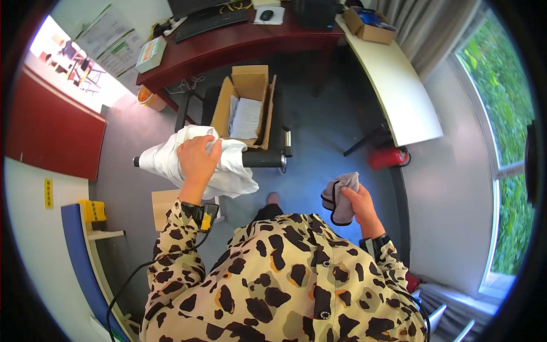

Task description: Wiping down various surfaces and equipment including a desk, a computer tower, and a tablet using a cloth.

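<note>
My left hand grips a white cloth that is draped over the black handle bar of a cart. My right hand holds a small grey cloth with a dark edge, bunched up in front of my chest, to the right of the bar and apart from it. An open cardboard box with white papers inside sits on the cart just beyond the bar.
A dark red desk with keyboard and mouse stands at the back. A white curved table runs along the right, with a cardboard box on it. A red object lies on the floor under it. An orange bin is at left.
</note>
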`<action>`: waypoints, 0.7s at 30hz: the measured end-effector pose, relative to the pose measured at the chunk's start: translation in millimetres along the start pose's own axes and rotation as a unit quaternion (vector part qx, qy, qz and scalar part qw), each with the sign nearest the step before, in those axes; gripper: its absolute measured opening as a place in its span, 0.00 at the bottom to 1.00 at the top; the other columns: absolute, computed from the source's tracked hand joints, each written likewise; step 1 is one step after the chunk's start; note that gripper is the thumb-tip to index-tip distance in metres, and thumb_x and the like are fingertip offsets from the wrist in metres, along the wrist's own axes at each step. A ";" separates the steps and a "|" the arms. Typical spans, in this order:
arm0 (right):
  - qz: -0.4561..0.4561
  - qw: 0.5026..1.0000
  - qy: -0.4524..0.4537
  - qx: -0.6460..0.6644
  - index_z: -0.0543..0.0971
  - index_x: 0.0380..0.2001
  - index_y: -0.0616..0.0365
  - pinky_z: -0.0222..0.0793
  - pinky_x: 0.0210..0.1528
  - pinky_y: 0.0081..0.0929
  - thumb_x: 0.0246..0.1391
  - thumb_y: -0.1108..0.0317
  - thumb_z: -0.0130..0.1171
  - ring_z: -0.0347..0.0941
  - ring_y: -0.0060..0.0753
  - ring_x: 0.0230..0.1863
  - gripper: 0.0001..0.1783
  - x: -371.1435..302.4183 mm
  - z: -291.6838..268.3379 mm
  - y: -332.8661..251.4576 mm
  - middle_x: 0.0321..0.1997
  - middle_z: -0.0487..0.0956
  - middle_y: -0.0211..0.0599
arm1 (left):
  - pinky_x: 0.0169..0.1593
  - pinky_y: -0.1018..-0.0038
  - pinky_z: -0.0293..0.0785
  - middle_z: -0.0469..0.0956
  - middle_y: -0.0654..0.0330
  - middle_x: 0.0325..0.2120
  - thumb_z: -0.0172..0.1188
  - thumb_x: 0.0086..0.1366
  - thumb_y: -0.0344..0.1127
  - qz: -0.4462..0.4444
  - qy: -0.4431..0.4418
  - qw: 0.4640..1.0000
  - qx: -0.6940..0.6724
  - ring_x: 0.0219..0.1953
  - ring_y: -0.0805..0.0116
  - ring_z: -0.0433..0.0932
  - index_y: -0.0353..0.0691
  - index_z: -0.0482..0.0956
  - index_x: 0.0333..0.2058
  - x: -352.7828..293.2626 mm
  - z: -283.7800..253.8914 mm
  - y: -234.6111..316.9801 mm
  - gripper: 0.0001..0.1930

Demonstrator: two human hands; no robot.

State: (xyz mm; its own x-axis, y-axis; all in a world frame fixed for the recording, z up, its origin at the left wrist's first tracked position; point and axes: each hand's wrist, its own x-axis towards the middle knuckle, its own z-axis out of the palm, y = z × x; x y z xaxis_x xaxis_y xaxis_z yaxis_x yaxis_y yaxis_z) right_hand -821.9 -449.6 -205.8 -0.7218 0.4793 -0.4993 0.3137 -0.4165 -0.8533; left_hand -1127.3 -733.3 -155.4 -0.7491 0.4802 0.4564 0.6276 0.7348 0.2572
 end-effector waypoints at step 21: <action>-0.035 0.865 0.005 -0.500 0.79 0.32 0.73 0.69 0.43 0.38 0.45 0.31 0.52 0.76 0.53 0.42 0.44 296.0 184.4 -53.9 0.35 0.79 0.58 | 0.45 0.67 0.62 0.75 0.64 0.21 0.61 0.46 0.37 -0.044 0.036 0.998 -0.035 0.28 0.63 0.72 0.44 0.79 0.26 20.9 -6.9 -8.0 0.07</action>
State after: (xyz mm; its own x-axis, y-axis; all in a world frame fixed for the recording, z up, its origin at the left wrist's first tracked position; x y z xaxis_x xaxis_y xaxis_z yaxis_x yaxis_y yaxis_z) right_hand -1166.3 -427.7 -279.9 -0.7565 0.4848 -0.4389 0.6504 0.4874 -0.5826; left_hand -1146.6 -732.5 -142.1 -0.7861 0.3778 0.4892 0.5757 0.7355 0.3571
